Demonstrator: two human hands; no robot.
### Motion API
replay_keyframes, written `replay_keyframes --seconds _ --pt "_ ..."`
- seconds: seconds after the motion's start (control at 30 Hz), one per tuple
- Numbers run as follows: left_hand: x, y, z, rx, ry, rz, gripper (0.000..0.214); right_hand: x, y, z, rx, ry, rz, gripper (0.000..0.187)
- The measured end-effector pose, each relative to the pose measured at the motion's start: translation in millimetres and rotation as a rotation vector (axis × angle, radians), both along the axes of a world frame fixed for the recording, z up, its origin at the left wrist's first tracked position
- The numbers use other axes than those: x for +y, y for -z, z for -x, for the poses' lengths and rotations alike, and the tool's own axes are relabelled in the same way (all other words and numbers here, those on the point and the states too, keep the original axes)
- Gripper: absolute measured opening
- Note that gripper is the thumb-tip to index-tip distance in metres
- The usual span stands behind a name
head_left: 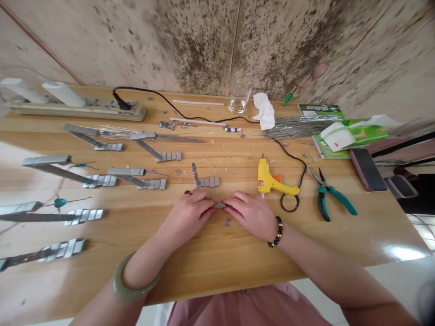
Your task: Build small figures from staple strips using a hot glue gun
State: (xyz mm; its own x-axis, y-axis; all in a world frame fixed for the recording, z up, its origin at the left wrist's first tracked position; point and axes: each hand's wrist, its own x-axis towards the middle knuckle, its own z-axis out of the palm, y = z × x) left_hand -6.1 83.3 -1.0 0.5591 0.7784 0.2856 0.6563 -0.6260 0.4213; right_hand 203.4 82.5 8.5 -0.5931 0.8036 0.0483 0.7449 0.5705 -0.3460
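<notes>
My left hand [190,212] and my right hand [249,213] meet at the middle of the wooden table [210,253]. Both pinch a small grey metal piece [219,205] between their fingertips, one hand at each end. A tiny grey square bit [227,222] lies just below them on the wood. Just behind the hands lies a short stepped grey metal piece [205,179]. A yellow glue gun [272,182] rests a little right of my right hand, its black cord looping beside it.
Several stepped grey metal assemblies [102,181] lie across the table's left half. Green-handled pliers [328,194] lie right of the glue gun. A power strip [78,107], a glass [239,95], a tissue [265,111], a wire bundle [299,126], a green packet [353,134] and a phone [367,168] line the back and right.
</notes>
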Motion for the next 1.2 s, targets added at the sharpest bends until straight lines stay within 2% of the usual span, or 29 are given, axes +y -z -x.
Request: replay_keyframes --seconds 0.53,0.97,1.13,1.2 --pt "0.8 0.2 0.1 -0.013 -0.010 0.054 0.015 -0.2 0.4 0.2 0.001 0.011 0.006 0.021" --pt "1.3 2.2 2.4 0.007 0.008 -0.002 0.016 -0.3 -0.1 -0.6 0.010 0.004 0.019 0.026" --pt "1.4 3.7 4.0 -0.032 -0.003 -0.005 0.016 -1.2 1.2 -3.2 0.071 0.015 -0.068 0.031" --pt "1.2 2.5 4.2 -0.055 -0.012 0.023 0.015 -3.5 -0.6 -4.6 0.110 0.005 -0.146 0.025"
